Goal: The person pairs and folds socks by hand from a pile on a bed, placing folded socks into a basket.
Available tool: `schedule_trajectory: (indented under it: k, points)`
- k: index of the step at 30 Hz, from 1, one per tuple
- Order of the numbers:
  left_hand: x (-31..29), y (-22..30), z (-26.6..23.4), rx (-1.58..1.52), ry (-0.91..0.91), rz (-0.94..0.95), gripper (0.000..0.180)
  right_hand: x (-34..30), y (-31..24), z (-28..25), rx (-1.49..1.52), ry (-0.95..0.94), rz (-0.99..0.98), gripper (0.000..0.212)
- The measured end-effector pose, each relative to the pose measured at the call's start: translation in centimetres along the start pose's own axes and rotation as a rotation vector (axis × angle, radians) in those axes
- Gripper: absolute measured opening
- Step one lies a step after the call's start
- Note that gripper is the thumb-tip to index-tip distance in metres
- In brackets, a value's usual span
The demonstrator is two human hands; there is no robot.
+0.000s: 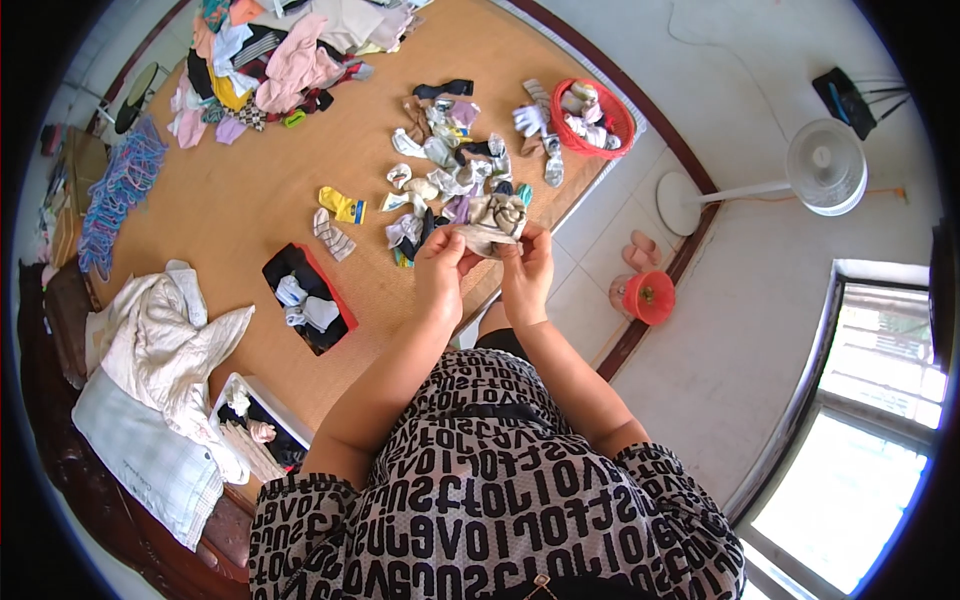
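My left hand [441, 268] and my right hand [527, 272] are raised in front of me, each pinching an edge of a beige and grey patterned sock [493, 222]. The sock is stretched between the fingertips. Just beyond it lies a loose pile of mixed socks [455, 170] on the tan mat [290, 190]. Left of the pile are a yellow sock [343, 206] and a striped sock [333, 236]. A black box with a red side [343, 297] stands left of my left forearm, with pale rolled socks [305, 304] inside.
A red basket [626, 105] holding socks sits at the bed's far right edge. Heaped clothes [300, 60] lie at the back left, blue-purple hangers [120, 200] at the left. A white fan [826, 166], pink slippers [641, 250] and a red bucket [650, 298] are off the bed's right side.
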State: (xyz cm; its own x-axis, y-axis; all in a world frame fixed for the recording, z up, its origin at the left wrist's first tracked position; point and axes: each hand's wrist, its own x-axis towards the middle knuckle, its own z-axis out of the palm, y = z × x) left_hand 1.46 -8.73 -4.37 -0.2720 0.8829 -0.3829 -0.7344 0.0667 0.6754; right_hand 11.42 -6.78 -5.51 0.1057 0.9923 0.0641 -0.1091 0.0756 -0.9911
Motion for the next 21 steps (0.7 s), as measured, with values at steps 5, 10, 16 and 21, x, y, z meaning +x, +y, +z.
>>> schedule_trajectory:
  k: [5,10,16,21]
  points:
    - [0.5,-0.4,-1.1,-0.099,0.082,-0.185,0.021,-1.3,0.6,1.2,0.032,-0.017,0.128,0.015]
    - [1.6,-2.2,-2.3,-0.138,0.179,-0.401,0.027,-1.8,3.4,0.1,0.306,0.003,0.555,0.016]
    - [2.8,-4.8,-3.6,0.277,0.225,-0.232,0.025,-1.3,6.7,-3.2,0.906,-0.052,1.255,0.016]
    - [4.3,-5.3,-4.2,0.532,0.215,-0.101,0.022,-0.7,5.1,-2.3,0.842,-0.128,1.338,0.016]
